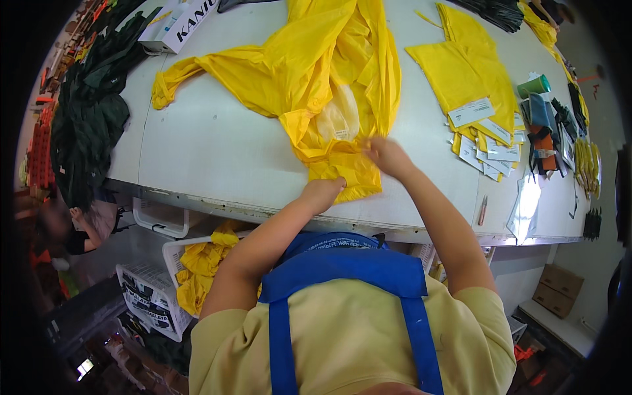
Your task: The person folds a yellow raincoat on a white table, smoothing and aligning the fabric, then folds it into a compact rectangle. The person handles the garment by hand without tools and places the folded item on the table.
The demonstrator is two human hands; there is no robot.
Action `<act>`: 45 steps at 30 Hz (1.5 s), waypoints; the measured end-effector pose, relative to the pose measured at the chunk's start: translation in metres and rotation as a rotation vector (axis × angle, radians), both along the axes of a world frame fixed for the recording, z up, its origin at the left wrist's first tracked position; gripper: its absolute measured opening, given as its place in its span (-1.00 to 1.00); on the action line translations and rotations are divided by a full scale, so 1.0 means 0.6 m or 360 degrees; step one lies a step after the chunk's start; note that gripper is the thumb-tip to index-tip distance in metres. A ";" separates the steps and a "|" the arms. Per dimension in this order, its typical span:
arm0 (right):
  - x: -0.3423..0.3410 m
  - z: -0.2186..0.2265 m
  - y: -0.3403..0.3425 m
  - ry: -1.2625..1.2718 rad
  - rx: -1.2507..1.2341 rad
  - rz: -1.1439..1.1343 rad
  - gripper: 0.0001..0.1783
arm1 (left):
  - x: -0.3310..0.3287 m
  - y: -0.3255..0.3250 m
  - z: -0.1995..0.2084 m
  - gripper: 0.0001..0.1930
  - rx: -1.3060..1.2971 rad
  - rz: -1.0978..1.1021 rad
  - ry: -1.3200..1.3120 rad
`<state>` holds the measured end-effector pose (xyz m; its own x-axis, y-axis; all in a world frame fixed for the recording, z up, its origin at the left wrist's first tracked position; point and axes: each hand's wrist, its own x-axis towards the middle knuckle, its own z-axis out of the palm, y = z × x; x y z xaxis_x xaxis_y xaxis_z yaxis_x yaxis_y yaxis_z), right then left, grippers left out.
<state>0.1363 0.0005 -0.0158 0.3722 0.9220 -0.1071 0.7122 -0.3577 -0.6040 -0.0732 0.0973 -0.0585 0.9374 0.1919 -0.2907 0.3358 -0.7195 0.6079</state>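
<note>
We look down on a white surface [217,151] with a large yellow garment [316,72] spread across its middle. One sleeve runs out to the left; the body bunches and folds toward the near edge, where a pale inner lining shows through.

Our left hand [322,192] rests on the lowest fold of the garment, close to the surface's near edge. Fingers are curled, pressing or pinching the cloth; we cannot tell whether any fabric is actually gripped. Our right hand [387,155] sits just beside it, up and to the right, fingers bent onto the garment's right-hand hem and seemingly pinching it. Both forearms come in from below, over a blue apron [342,270] worn on a pale yellow shirt.

To the right, apart from the garment, lies a stack of cut yellow fabric pieces [467,72] with white paper tags [490,141] fanned along its near side. Further right: a green cup [534,85] and assorted small dark items. A white box [181,23] sits at the far left corner, dark green cloth [92,112] draped beyond the left edge.

Below the surface, a white basket [176,253] holds more yellow fabric [201,270].
</note>
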 end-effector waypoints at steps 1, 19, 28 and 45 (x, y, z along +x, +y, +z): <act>0.018 0.000 0.034 -0.0242 0.0351 -0.0174 -0.63 | 0.000 0.001 -0.003 -0.83 0.0014 -0.0043 0.0042; 0.070 -0.047 -0.162 -0.0498 0.0396 -0.1258 -0.44 | 0.021 0.017 0.000 -0.82 -0.0141 -0.0077 0.0161; -0.116 -0.054 -0.102 -0.0183 0.0444 0.0508 -0.71 | 0.030 0.009 0.013 -0.80 -0.0126 0.0053 0.0189; -0.053 -0.057 -0.081 -0.0157 0.0198 0.0462 -0.58 | 0.002 -0.007 0.000 -0.82 0.0247 0.0175 -0.0705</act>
<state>0.1044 -0.0478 -0.0498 0.0952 0.9948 0.0363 0.8309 -0.0593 -0.5533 -0.0718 0.0930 -0.0586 0.9363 0.3061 0.1720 0.1478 -0.7880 0.5977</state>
